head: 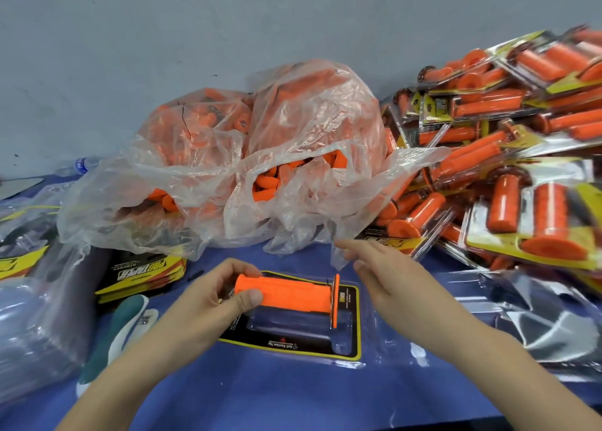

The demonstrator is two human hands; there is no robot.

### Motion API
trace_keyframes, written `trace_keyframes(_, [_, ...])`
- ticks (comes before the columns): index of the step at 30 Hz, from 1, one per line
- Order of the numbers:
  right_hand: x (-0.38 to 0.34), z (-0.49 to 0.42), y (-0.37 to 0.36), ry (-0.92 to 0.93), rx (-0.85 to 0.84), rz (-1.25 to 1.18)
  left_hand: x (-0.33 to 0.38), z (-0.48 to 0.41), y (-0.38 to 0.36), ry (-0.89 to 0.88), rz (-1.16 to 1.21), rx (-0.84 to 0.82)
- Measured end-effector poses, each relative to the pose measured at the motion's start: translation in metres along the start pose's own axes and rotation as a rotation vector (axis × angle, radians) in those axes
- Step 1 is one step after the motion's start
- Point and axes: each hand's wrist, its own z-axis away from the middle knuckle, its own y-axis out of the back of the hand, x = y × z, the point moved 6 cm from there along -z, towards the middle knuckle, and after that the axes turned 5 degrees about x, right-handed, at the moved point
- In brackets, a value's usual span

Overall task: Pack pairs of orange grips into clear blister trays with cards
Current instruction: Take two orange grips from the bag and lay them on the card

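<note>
An orange grip [290,294] lies across the upper cavity of a clear blister tray [371,359] that sits over a black and yellow card [293,342] on the blue table. My left hand [215,297] pinches the grip's closed left end between thumb and fingers. My right hand [381,274] hovers just right of the tray with fingers extended, holding nothing, its fingertips near the edge of a plastic bag. The tray's lower cavity holds no grip.
Two clear plastic bags [260,157] of loose orange grips sit behind the tray. Packed blister packs [508,157] are piled at the right. A stack of printed cards [143,274] lies at the left, beside a teal and white tool [120,329] and stacked clear trays [29,333].
</note>
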Motion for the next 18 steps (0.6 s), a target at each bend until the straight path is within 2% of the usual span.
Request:
trace_keyframes(2, [0.0, 0.004, -0.007, 0.034, -0.03, 0.208, -0.007, 0.003, -0.006, 0.021, 0.008, -0.01])
trace_keyframes(4, [0.0, 0.005, -0.013, 0.046, -0.053, 0.289, -0.011, 0.006, -0.012, 0.024, 0.0, -0.018])
trace_keyframes(8, [-0.003, 0.008, -0.019, 0.109, -0.05, 0.319, -0.02, 0.011, -0.019, 0.04, -0.02, -0.047])
trace_keyframes(11, [-0.004, 0.01, -0.023, 0.143, -0.052, 0.345, -0.026, 0.012, -0.02, 0.022, -0.135, -0.046])
trace_keyframes(16, [-0.008, 0.01, -0.021, 0.136, -0.009, 0.325, -0.013, 0.016, -0.011, -0.157, -0.305, 0.003])
trace_keyframes(18, [-0.016, 0.013, -0.011, 0.123, 0.061, 0.252, -0.006, 0.015, 0.002, -0.21, -0.305, 0.117])
